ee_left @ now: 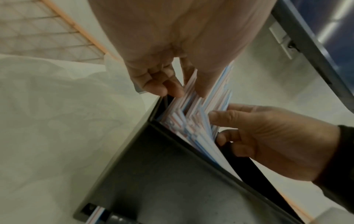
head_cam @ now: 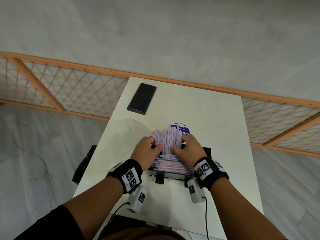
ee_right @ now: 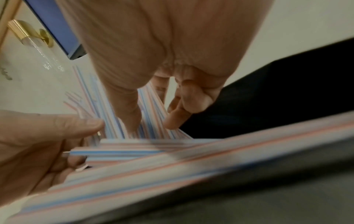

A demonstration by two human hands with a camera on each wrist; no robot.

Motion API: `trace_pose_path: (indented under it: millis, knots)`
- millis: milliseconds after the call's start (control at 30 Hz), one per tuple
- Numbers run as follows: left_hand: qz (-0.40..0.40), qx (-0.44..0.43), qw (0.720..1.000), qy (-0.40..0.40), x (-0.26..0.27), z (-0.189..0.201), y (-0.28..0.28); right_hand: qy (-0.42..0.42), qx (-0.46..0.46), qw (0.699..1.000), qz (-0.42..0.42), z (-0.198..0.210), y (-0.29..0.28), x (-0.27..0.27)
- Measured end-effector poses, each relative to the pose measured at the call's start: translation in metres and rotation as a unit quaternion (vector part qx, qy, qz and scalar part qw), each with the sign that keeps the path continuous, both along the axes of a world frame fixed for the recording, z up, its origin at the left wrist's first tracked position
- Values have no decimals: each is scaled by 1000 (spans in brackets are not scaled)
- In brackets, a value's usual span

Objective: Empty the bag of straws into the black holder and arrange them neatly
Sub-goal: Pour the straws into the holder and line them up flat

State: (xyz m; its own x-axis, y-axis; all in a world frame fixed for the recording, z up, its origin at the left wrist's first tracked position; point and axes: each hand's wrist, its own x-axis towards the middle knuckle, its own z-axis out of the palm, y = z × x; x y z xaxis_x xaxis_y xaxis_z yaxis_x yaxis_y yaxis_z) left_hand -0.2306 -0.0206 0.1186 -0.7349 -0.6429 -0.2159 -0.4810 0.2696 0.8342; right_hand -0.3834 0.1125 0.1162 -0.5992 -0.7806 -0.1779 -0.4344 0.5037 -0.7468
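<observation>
A black holder [head_cam: 207,151] stands on the white table [head_cam: 216,129] near its front, and striped straws [head_cam: 170,163] lie flat inside it. Above them, a bundle of straws [head_cam: 167,137] stands nearly upright, fanned at the top. My left hand [head_cam: 155,144] grips the bundle from the left and my right hand [head_cam: 178,145] from the right. In the left wrist view, my left hand [ee_left: 188,89] pinches the bundle [ee_left: 201,115] over the holder's corner [ee_left: 153,166]. In the right wrist view, my right hand [ee_right: 153,119] has its thumb and fingers on the upright straws.
A crumpled clear bag [head_cam: 128,135] lies left of the holder. A flat black lid [head_cam: 142,98] sits at the table's far left. A round purple label [head_cam: 183,129] shows behind the straws. A wooden lattice rail [head_cam: 69,80] runs behind the table. A dark chair [head_cam: 84,163] stands at the left edge.
</observation>
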Motion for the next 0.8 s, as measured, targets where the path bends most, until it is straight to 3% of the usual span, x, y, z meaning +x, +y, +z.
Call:
trace_pose_path:
  millis: [200,400,800]
  knots:
    - [-22,7,1000,4,-4,1,-2,-129,-29,991,34,3,-2,2]
    - [-31,-7,999,12,-7,2,-4,-28,-23,999,-2,11,-6,-1]
    - [-1,7,1000,24,5,13,-5,44,-74,994,-71,58,18,-33]
